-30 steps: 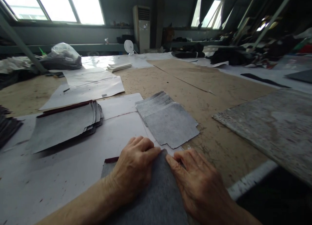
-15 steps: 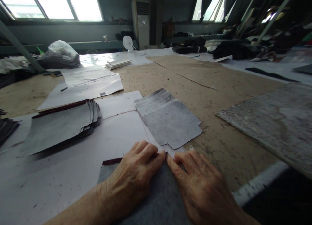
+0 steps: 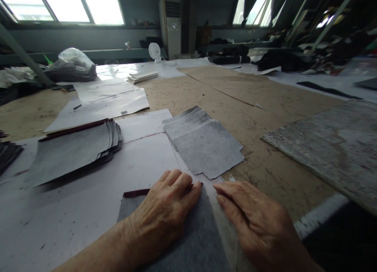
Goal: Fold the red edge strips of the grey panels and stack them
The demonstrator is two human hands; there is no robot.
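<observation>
A grey fabric piece (image 3: pixel 196 228) with a dark red folded strip along its far edge lies right in front of me. My left hand (image 3: pixel 165 209) rests across it, fingers curled and thumb pressing the folded edge near its right corner. Just right of that corner, apart from the fabric, is my right hand (image 3: pixel 255 217). Its fingers and thumb are drawn together, and nothing shows between them. Beyond my hands a fanned stack of grey fabric pieces (image 3: pixel 209 146) lies on the table. To the left is another stack with dark red edges (image 3: pixel 73 150).
White paper (image 3: pixel 147 158) covers the left part of the brown table surface (image 3: pixel 235 91). A grey mottled board (image 3: pixel 330 146) lies at right. Farther back are paper sheets (image 3: pixel 112 95), a stack of white cards (image 3: pixel 143 76), a plastic bag (image 3: pixel 73 65) and a small white fan (image 3: pixel 154 52).
My right hand has let go of the fabric's right corner and moved a little to the right. My left hand stays on the folded edge.
</observation>
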